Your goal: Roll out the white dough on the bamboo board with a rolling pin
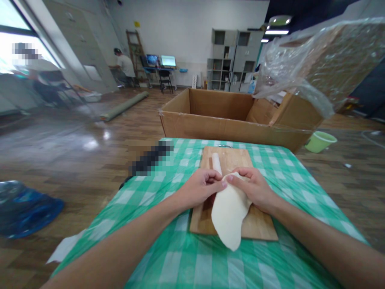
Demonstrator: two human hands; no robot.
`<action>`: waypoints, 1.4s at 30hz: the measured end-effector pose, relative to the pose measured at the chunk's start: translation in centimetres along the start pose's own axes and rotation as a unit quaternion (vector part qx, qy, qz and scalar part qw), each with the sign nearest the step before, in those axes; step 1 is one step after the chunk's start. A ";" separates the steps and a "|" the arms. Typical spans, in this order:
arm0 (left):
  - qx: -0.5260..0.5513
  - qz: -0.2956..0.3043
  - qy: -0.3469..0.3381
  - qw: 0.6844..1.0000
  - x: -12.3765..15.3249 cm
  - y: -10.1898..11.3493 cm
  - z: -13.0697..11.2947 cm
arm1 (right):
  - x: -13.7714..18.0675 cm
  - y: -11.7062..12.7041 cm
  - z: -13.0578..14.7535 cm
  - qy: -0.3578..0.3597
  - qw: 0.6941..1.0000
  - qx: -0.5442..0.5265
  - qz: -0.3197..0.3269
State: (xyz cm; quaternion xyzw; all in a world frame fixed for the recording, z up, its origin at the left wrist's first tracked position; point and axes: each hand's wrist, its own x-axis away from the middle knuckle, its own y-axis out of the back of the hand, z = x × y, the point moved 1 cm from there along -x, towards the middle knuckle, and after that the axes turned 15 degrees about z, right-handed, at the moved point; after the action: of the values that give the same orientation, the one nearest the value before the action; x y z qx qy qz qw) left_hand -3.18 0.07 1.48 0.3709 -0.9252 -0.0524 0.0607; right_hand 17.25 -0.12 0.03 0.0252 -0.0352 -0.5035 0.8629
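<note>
A flat sheet of pale dough (230, 214) hangs from both my hands over a wooden cutting board (258, 228) on the table with the green checked cloth (186, 261). My left hand (200, 186) pinches the sheet's top edge with closed fingers. My right hand (255, 188) grips the same edge from the right, thumb meeting the left thumb. A white rolling pin (216, 162) lies on the board just behind my left hand. The dough's lower tip reaches past the board's front edge.
A large open cardboard box (228, 120) stands behind the table, with crumpled clear plastic (315, 68) above its right side. A green bucket (320, 141) sits on the wooden floor at right, a blue bag (27, 208) at left. People sit at the far left and back.
</note>
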 end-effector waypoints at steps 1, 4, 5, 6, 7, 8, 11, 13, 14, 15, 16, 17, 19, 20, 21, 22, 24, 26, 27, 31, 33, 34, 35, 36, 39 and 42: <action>0.000 0.002 0.002 1.000 0.0 -0.1 0.0 | 0.0 0.0 -0.1 0.008 1.000 -0.013 -0.023; -0.010 -0.011 0.006 1.000 0.0 -0.2 0.2 | -0.2 0.0 -0.4 0.021 0.997 -0.043 -0.063; -0.012 -0.021 0.005 1.000 0.0 -0.1 0.3 | -0.2 0.0 -0.4 0.019 0.997 -0.049 -0.060; -0.010 -0.029 0.002 1.000 0.0 -0.1 0.4 | -0.3 0.1 -0.3 0.013 0.997 -0.058 -0.050; -0.004 -0.034 -0.002 0.999 0.1 0.0 0.4 | -0.4 0.3 -0.2 0.005 0.997 -0.068 -0.034; 0.002 -0.034 -0.005 0.999 0.1 0.0 0.5 | -0.5 0.4 -0.1 -0.002 0.997 -0.080 -0.014; -0.005 -0.013 0.001 1.000 0.2 0.3 0.3 | -0.6 0.9 0.4 -0.013 0.995 -0.086 0.058; -0.033 0.007 0.010 0.999 0.2 0.4 0.1 | -0.5 0.9 0.7 -0.009 0.996 -0.018 0.086; -0.048 0.013 0.013 0.999 0.2 0.4 0.0 | -0.5 0.8 0.9 -0.002 0.996 0.029 0.088; -0.060 0.016 0.015 0.998 0.2 0.4 -0.1 | -0.4 0.7 1.0 0.008 0.994 0.076 0.083; -0.070 0.017 0.015 0.997 0.2 0.4 -0.2 | -0.3 0.5 1.1 0.021 0.990 0.113 0.075; -0.076 0.018 0.014 0.997 0.2 0.3 -0.3 | -0.2 0.2 1.1 0.034 0.988 0.136 0.067; -0.085 0.024 0.007 0.996 0.2 0.1 -0.3 | -0.1 -0.2 1.1 0.055 0.987 0.144 0.054; -0.087 0.027 0.002 0.996 0.2 0.0 -0.2 | 0.0 -0.4 1.0 0.059 0.987 0.137 0.051; -0.088 0.032 -0.003 0.996 0.2 0.0 -0.2 | 0.0 -0.5 0.9 0.059 0.989 0.125 0.049; -0.088 0.036 -0.007 0.995 0.2 0.0 -0.1 | 0.1 -0.6 0.8 0.054 0.991 0.109 0.051; -0.082 0.042 -0.013 0.996 0.3 0.1 -0.1 | 0.0 -0.7 0.8 0.038 0.994 0.082 0.061; -0.074 0.043 -0.016 0.996 0.3 0.3 0.0 | 0.0 -0.7 0.9 0.033 0.993 0.088 0.071; -0.074 0.041 -0.016 0.996 0.3 0.3 0.0 | 0.0 -0.8 1.1 0.040 0.991 0.105 0.074; -0.100 0.020 -0.011 0.995 0.1 0.4 -0.2 | 0.1 -0.9 1.4 0.086 0.978 0.176 0.073; -0.097 0.019 -0.006 0.995 0.1 0.2 -0.3 | 0.2 -0.9 1.3 0.098 0.976 0.187 0.047; -0.082 0.022 -0.003 0.996 0.1 0.2 -0.3 | 0.2 -0.8 1.2 0.100 0.977 0.187 0.025; -0.059 0.023 0.002 0.998 0.2 0.1 -0.3 | 0.2 -0.7 1.1 0.097 0.979 0.181 0.000; -0.033 0.019 0.007 0.999 0.2 0.1 -0.3 | 0.2 -0.7 1.0 0.089 0.982 0.168 -0.018; 0.020 -0.026 0.024 0.999 0.3 0.0 0.0 | 0.1 -0.5 0.9 0.035 0.995 0.092 -0.009; 0.026 -0.050 0.033 0.998 0.3 0.1 0.3 | -0.1 -0.5 0.9 0.001 0.996 0.069 0.049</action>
State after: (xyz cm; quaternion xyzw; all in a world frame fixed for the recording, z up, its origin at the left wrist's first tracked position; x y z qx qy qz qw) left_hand -3.50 -0.07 1.18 0.4196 -0.9040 -0.0192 0.0793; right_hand 16.71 -0.31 0.92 0.0834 -0.0704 -0.4571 0.8827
